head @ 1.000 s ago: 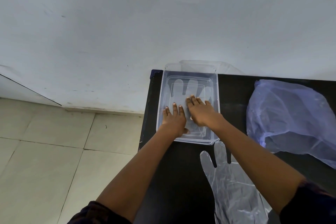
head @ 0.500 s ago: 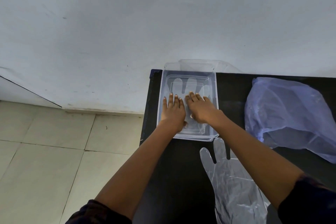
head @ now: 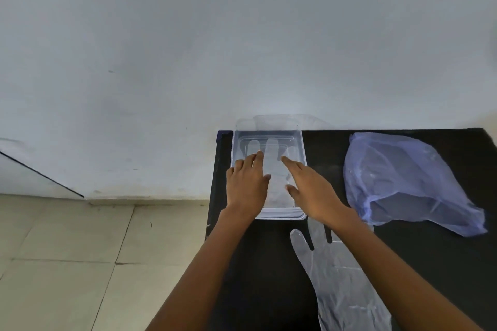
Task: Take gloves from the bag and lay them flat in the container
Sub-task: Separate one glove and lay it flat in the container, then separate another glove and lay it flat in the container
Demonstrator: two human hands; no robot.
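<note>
A: Since 0.5 s ago both hands have drawn apart inside the container (head: 302,153); the right hand (head: 313,191) has tilted up off the glove (head: 275,183) it was pressing, and the left hand (head: 248,183) has slid toward the left wall.

B: So where is that glove?

A: Flat on the container floor, in the gap between the 2 hands, its fingers pointing away from the person, past both sets of fingertips.

B: And the hands, are they holding anything?

A: No. The left lies palm down with fingers stretched out and close together, over the container's left side. The right is loose and spread, fingers extended, pinching nothing; whether its fingertips touch the glove I cannot tell.

B: What lies around them?

A: Just behind the right wrist, nearer the person, a 2nd glove (head: 338,285) lies flat on the black table (head: 269,277), partly under the right forearm. Out to the right of the right hand, well apart from the container, sits the crumpled bluish bag (head: 408,180). Left of the left hand the table ends, with tiled floor (head: 67,263) below.
</note>
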